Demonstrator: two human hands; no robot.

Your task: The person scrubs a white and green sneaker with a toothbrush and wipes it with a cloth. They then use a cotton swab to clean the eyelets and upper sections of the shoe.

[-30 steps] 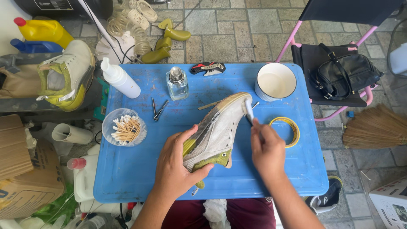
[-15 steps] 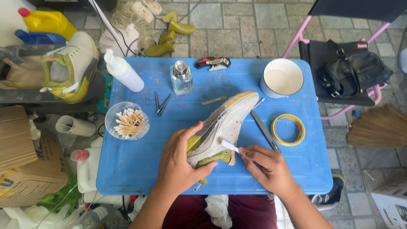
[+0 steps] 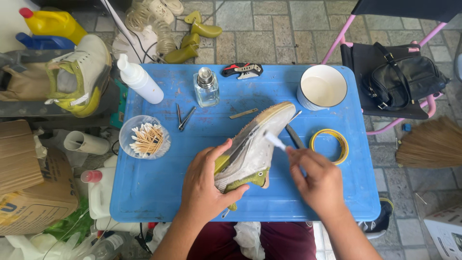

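Note:
My left hand [image 3: 207, 185] grips the heel end of a white and olive-green sneaker [image 3: 252, 144], held tilted on its side over the blue table [image 3: 154, 192], toe pointing up and right. My right hand [image 3: 317, 180] pinches a small white brush [image 3: 275, 140] whose tip rests on the sneaker's side panel near its middle. A dark thin tool [image 3: 293, 136] lies on the table just behind the brush.
On the table stand a white bowl [image 3: 321, 86], a glass pump bottle [image 3: 206, 88], a white squeeze bottle [image 3: 139, 79], a dish of cotton swabs [image 3: 143, 138], tweezers [image 3: 183, 117], a yellow tape ring [image 3: 329, 144] and a red-black cutter [image 3: 242, 70]. A second sneaker [image 3: 79, 77] sits left; a black bag [image 3: 402, 82] rests on a chair.
My right hand swept the brush from the sneaker's toe down to near the tongue, then back up to the middle of the side. My left hand kept its grip on the sneaker.

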